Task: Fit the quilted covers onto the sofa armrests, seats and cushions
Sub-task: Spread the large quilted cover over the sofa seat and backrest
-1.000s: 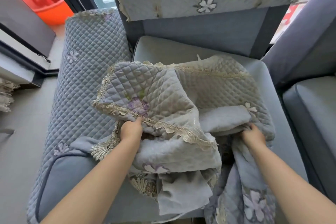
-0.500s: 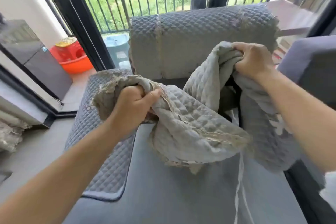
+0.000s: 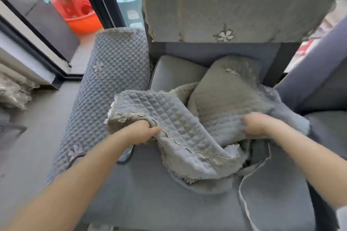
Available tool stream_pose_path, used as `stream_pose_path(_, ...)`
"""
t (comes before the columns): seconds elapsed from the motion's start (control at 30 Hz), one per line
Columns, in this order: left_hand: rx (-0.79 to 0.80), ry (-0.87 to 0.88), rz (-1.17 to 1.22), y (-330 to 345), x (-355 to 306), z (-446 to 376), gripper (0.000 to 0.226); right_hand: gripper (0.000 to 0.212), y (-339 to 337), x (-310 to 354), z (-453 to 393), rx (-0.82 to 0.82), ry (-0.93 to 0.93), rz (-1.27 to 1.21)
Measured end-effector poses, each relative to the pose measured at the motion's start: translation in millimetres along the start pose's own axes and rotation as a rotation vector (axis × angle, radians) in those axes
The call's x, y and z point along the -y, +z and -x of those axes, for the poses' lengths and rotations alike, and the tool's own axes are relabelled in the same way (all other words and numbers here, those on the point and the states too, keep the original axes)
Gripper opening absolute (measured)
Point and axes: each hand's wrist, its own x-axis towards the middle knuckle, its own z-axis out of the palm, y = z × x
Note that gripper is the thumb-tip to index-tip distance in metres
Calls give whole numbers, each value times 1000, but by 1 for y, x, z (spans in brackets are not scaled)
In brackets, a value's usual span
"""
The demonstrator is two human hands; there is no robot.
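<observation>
Where legible, no writing: quilted cover

Loose cover lies bunched on the seat, between left hand and right hand. Covered armrest left of seat; covered backrest behind. Basin behind the armrest, on the floor.

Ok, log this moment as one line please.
left hand: grips lace-trimmed grey quilted cover | right hand: grips same cover, blurred | cover: bunched over bare grey seat cushion | armrest, backrest: covered
</observation>
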Motion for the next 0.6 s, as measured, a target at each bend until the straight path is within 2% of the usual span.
stream_pose_path(0.1,164,-131,193,8,19,-8,47,42,43,24,6,105,-190,-240)
stream_pose_path(0.2,126,-136,289,15,28,-20,44,61,71,38,7,-25,-384,-358)
stream_pose_path(0.27,49,-70,443,22,36,-25,41,79,83,44,7,-152,-464,-462)
stream_pose_path(0.3,64,18,551,24,41,-26,38,88,86,46,8,-192,-489,-470)
stream_pose_path(0.37,211,179,762,30,55,-29,51,98,94,53,12,-293,-535,-304)
stream_pose_path(0.4,275,210,804,35,61,-33,61,94,99,56,11,-381,-554,-215)
stream_pose_path(0.43,274,207,817,42,63,-34,62,78,102,62,12,-513,-593,-185)
stream_pose_path(0.47,212,176,844,50,65,-37,52,50,103,68,14,-606,-602,-244)
stream_pose_path(0.5,89,112,896,55,61,-35,39,33,97,71,21,-590,-629,-399)
stream_pose_path(0.53,-41,40,947,62,58,-35,32,34,89,73,28,-518,-651,-594)
stream_pose_path(0.57,-145,-45,977,67,53,-33,33,33,79,75,36,-317,-684,-828)
stream_pose_path(0.6,-186,-110,1026,75,52,-34,35,27,66,75,41,-139,-701,-1083)
